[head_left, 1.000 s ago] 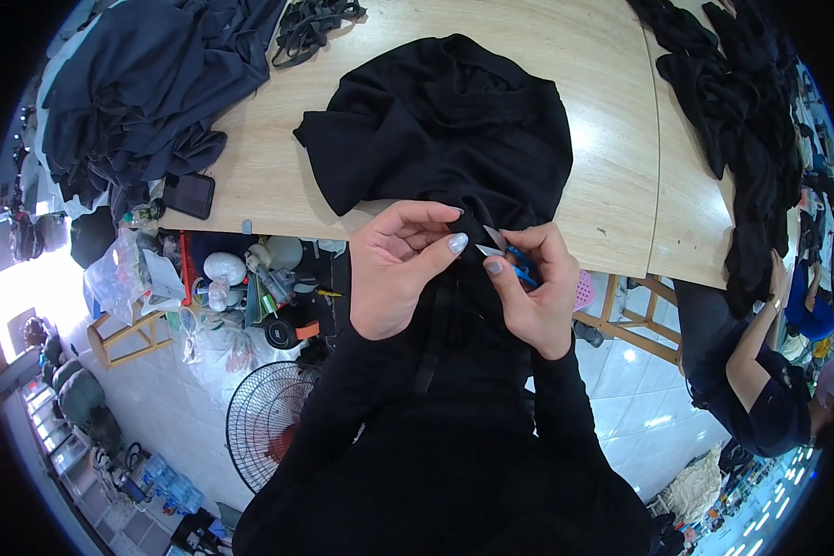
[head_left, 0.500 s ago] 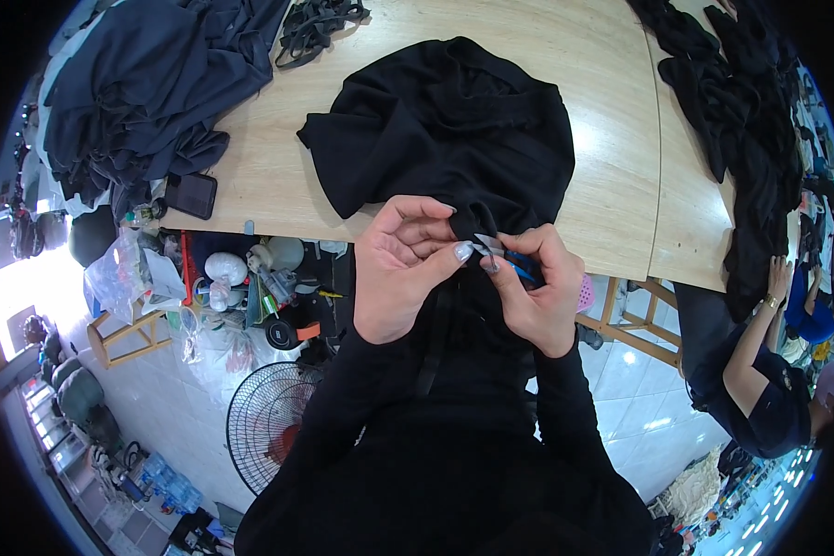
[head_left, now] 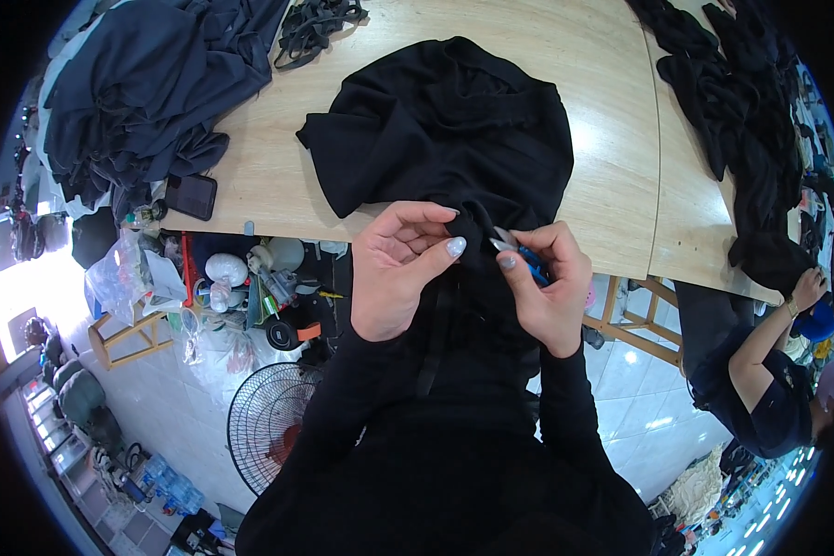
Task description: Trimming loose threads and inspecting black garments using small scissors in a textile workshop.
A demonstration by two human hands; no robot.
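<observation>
A black garment (head_left: 445,130) lies rumpled over the table's near edge, one part of it drawn up toward me. My left hand (head_left: 400,269) pinches a folded edge of that cloth between thumb and fingers. In my right hand (head_left: 554,287) are small thread snips (head_left: 534,264) with blue handles. Their metal blades point left at the cloth, just beside the fold. Part of the snips is hidden by my fingers.
On the pale wooden table (head_left: 612,167) are a dark fabric pile (head_left: 148,83), a phone (head_left: 192,195) and black straps (head_left: 315,28). Black garments (head_left: 751,130) lie at right, where a co-worker (head_left: 769,380) handles cloth. A fan (head_left: 273,417) stands below left.
My right hand has shifted slightly right with the snips, their blades now a little off the left thumb. The co-worker's hand has moved right with the cloth.
</observation>
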